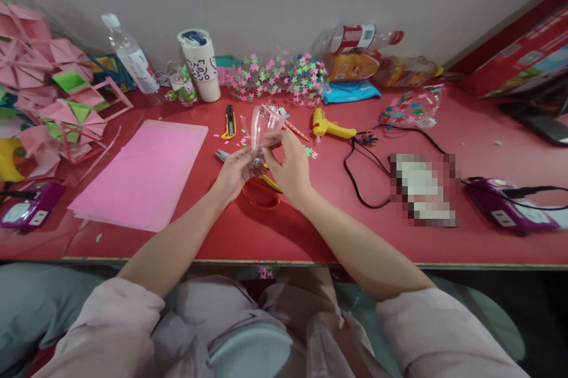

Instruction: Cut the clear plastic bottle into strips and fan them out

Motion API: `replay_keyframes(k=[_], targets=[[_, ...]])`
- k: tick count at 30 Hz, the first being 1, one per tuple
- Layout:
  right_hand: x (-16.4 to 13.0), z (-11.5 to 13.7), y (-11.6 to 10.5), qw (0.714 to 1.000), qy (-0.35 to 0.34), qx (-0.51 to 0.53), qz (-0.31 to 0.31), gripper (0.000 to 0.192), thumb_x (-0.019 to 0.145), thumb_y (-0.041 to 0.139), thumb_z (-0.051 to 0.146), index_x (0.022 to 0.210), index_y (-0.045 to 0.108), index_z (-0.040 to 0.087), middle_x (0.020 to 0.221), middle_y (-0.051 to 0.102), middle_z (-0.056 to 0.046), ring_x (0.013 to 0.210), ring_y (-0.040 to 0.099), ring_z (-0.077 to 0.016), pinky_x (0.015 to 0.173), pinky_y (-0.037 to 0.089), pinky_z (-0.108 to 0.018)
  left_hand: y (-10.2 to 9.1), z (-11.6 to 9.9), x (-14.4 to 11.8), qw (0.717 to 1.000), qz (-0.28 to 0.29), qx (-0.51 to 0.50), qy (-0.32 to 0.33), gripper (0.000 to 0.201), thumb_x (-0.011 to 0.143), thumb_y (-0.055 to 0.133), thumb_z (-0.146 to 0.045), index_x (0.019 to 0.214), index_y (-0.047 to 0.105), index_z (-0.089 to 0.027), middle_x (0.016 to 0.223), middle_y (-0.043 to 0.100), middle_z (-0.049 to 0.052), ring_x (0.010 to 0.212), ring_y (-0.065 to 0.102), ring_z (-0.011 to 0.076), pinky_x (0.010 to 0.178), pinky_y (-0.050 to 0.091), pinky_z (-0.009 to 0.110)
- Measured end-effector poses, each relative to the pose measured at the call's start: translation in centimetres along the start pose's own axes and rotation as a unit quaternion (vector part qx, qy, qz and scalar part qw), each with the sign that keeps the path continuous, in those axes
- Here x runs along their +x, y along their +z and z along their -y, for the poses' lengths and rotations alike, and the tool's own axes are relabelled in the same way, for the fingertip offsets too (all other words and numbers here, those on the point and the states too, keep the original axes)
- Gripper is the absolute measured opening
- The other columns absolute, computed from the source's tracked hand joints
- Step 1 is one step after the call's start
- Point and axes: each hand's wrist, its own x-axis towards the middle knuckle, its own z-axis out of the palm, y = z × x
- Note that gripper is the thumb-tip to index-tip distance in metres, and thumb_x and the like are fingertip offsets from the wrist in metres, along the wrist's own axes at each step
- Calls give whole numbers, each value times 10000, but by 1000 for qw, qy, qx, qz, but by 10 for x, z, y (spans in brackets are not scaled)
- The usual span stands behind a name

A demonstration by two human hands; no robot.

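Both hands meet over the middle of the red table (pixel 310 230). My left hand (pixel 233 172) and my right hand (pixel 288 166) together hold a clear plastic piece (pixel 264 123), shaped like the cut top of a bottle, with its narrow neck down between my fingers. Orange-handled scissors (pixel 261 193) lie on the table just under my hands. A few pink and green paper stars (pixel 311 153) are scattered around them.
A pink paper sheet stack (pixel 146 174) lies left. A yellow glue gun (pixel 331 126) with black cord, a utility knife (pixel 229 121), a white cup (pixel 202 64), a water bottle (pixel 131 55), a star garland (pixel 279 77) and folded paper pinwheels (pixel 53 94) line the back.
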Motion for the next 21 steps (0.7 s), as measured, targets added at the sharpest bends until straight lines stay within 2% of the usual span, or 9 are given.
replay_keyframes(k=[9,17,21], targets=[[-4,1,5,999,-27,-25,8,137,843,524,115,919,570,220,876,664,-23,818,605,-165,749,478,-332,-5,4,3,1000,-2,-28,-4,140,781,658,-279,796,642,-140,663,659,5,561,600,92,567,483,211],[-1,-2,2,999,-36,-21,-3,105,861,520,141,906,575,218,858,660,-27,806,601,-166,736,482,-332,-4,1,2,1000,20,-1,-11,165,766,676,-295,780,641,-135,632,645,4,521,589,88,517,459,202],[0,-2,1,999,-39,-35,5,111,872,509,149,909,579,228,886,664,-34,840,601,-181,757,484,-353,-3,-1,2,1000,20,7,-8,218,710,736,-315,783,629,-139,671,657,2,547,604,91,527,471,207]])
